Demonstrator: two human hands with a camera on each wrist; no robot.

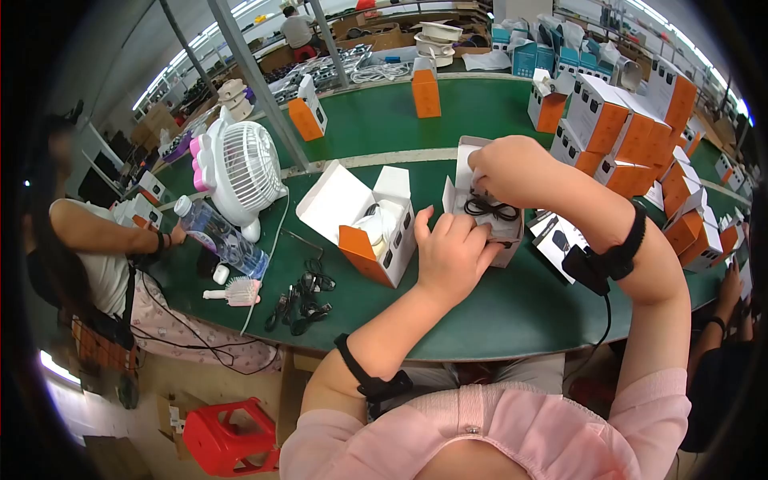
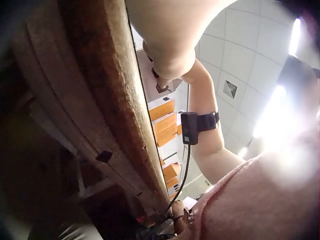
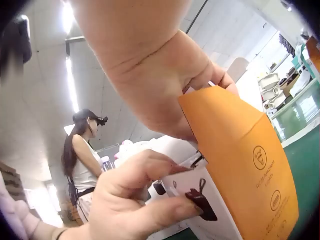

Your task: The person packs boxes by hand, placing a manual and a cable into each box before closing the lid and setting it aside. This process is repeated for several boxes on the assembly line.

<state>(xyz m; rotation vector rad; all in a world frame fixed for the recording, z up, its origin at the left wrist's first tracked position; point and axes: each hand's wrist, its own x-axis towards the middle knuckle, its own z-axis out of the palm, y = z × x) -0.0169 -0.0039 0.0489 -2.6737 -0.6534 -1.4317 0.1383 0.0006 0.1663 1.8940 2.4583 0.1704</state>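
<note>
The table (image 1: 528, 324) is green. Near its front edge, the box (image 3: 250, 165) has an orange face with thin dark icons and lettering, and white sides printed in black; the coiled cable (image 1: 490, 210) is black. The neighbouring carton (image 1: 362, 250) is orange and white. Towards the left edge, the fan (image 1: 250, 164) is white with pink trim, the hairbrush (image 1: 242, 292) pink and white.

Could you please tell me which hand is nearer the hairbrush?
Left. The left hand lies right of the hairbrush, at the left side of the box holding black cable; the right hand is farther away, over that box's far end.
</note>
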